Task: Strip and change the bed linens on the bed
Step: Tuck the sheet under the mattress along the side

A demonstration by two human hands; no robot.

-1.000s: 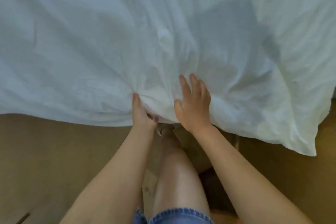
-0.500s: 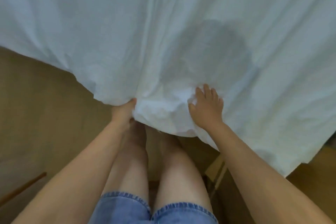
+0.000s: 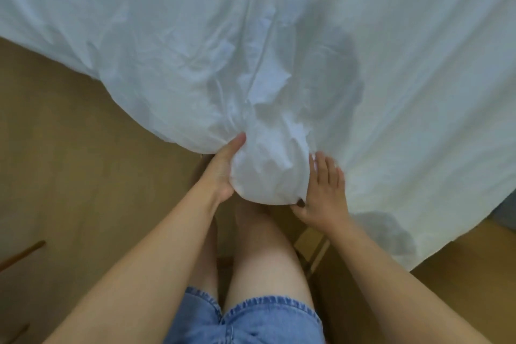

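View from above, looking down a person's bare arms and legs toward a white sheet (image 3: pixel 391 36); the sheet fills the frame from nine o'clock through twelve to three o'clock, and its loose edge hangs over a wooden floor (image 3: pixel 69 148) that shows at seven to nine o'clock and again at four o'clock. Just below centre, a bunched fold (image 3: pixel 268 170) of the sheet bulges toward the viewer; the left hand (image 3: pixel 223 167) grips it from the nine o'clock side, thumb laid over the top and palm cupping the cloth, the other fingers hidden underneath; the right hand (image 3: pixel 325 193) lies on the three o'clock side of the fold with fingers straight and together, touching the fabric without closing on it. A soft grey shadow (image 3: pixel 343 70) falls on the sheet at one o'clock; denim shorts (image 3: pixel 251 318) sit at six o'clock. The cloth looks thin, limp and light, creasing wherever it is gathered; it should not slip much, but a wide span will likely drag and billow; the best hold is probably a gathered handful at the hanging edge, one fist to each side of the bulge.
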